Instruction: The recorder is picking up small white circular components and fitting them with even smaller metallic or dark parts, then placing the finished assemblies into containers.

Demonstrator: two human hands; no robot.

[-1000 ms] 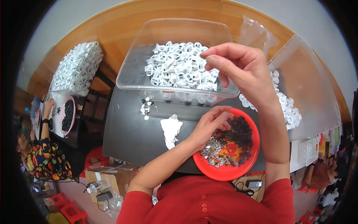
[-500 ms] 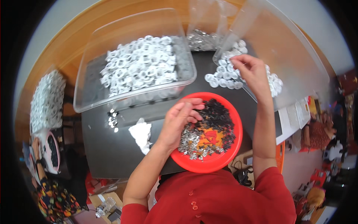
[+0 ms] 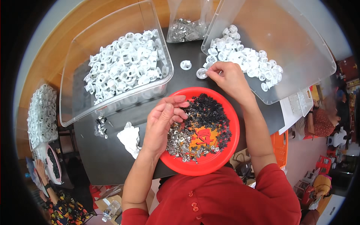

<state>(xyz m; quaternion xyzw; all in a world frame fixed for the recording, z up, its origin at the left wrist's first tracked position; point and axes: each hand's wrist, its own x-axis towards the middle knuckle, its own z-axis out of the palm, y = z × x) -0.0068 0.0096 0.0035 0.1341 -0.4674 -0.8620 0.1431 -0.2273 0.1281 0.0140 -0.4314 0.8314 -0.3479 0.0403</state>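
Note:
My right hand [image 3: 229, 80] is above the dark table, pinching the edge of a white round plastic part [image 3: 201, 73] between thumb and fingertips. Another white part lies alone on the table just left of it. My left hand [image 3: 162, 122] is over the left rim of a red basin [image 3: 233, 150], with its fingers curled in toward the thumb; what they hold, if anything, is hidden. Inside the basin are a heap of small black pieces [image 3: 210, 108] and many small silvery metal pieces [image 3: 178, 139], with its orange patterned bottom partly showing.
A clear bin [image 3: 112, 99] of white plastic parts stands at left. Another clear bin [image 3: 296, 56] at right has a pile of white round parts [image 3: 247, 60]. Between them is a bag of metal pieces [image 3: 187, 32]. Crumpled white tissue [image 3: 129, 139] lies left. Other people sit at both sides.
My right hand has come left and nearer from the white pile, and now has a white round part at its fingertips. My left hand keeps nearly the same pose; the view has shifted.

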